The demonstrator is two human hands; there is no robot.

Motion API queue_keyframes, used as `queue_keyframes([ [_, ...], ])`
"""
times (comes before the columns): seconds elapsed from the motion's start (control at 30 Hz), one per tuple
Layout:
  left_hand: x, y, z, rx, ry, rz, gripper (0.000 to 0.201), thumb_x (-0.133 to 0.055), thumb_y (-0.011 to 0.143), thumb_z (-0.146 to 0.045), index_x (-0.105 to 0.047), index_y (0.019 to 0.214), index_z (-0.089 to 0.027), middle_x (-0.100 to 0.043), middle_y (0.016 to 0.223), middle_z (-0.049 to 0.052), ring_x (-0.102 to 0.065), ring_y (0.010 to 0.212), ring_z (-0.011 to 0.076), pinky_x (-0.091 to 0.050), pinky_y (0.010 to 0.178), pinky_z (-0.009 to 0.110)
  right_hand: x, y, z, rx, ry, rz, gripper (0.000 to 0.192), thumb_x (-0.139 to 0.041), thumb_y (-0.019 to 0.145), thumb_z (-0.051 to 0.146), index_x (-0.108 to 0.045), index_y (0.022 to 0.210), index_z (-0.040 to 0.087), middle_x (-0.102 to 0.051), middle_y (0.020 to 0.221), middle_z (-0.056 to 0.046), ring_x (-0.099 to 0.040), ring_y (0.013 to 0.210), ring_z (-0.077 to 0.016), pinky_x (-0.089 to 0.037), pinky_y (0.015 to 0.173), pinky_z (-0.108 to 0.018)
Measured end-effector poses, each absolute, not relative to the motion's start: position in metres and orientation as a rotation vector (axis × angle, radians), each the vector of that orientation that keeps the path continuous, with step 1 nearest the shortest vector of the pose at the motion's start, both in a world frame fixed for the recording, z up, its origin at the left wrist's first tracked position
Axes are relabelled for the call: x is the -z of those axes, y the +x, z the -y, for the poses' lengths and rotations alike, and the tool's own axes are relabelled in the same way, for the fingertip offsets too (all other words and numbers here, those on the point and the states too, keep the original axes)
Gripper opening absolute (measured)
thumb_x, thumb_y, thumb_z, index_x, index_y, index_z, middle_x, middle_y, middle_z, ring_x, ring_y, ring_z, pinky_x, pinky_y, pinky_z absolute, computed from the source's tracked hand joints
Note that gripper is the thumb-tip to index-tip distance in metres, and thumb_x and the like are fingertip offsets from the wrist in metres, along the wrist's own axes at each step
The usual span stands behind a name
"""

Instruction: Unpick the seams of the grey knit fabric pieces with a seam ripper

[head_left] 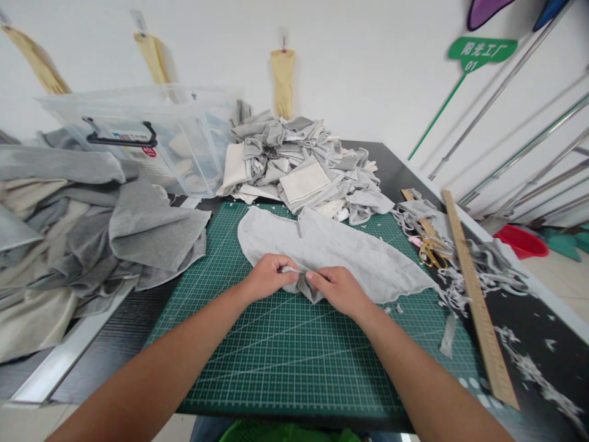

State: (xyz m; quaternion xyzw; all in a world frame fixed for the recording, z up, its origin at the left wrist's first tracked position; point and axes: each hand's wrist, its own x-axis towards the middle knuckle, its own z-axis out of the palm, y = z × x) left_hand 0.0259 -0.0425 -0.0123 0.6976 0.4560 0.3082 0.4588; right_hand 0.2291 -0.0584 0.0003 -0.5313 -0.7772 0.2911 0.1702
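A light grey piece of cloth lies spread over the green cutting mat, with a slit or fold running into its upper edge. Its near edge is bunched up between my hands. My left hand pinches that edge between thumb and fingers. Close beside it, my right hand pinches the same edge, thumb toward the left. A small darker flap of the cloth hangs below the fingertips. Both hands are closed, a short gap apart.
Behind the mat is a heap of grey and cream cloth pieces. Larger grey cloths pile up at left before a clear plastic bin. At right lie gold-handled scissors, a wooden ruler and scraps.
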Motion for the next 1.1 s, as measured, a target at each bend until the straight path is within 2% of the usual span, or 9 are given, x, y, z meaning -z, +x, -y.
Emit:
queue_keyframes([
  [0.83, 0.0081, 0.0304, 0.0468, -0.701, 1.776, -1.145, 0.017, -0.058, 0.072, -0.020, -0.070, 0.081, -0.010, -0.058, 0.058, -0.002, -0.043, 0.051, 0.0071, -0.031, 0.048, 0.017, -0.0004, 0.2292, 0.0599, -0.821, -1.478, 2.252, 0.055, -0.033, 0.090, 0.056, -0.048, 0.054, 0.017, -0.045, 0.049, 0.002, -0.041, 0.049, -0.0091, -0.020, 0.047, -0.023],
  [1.1, 0.0093, 0.0312, 0.0474, -0.671, 1.798, -1.163, 0.017, -0.057, 0.072, -0.021, -0.069, 0.080, -0.011, -0.055, 0.055, -0.004, -0.041, 0.047, 0.0063, -0.029, 0.046, 0.017, -0.0006, 0.2288, 0.0596, -0.788, -1.476, 2.274, 0.055, -0.035, 0.089, 0.055, -0.052, 0.054, 0.016, -0.045, 0.048, 0.001, -0.041, 0.047, -0.0089, -0.020, 0.046, -0.023],
])
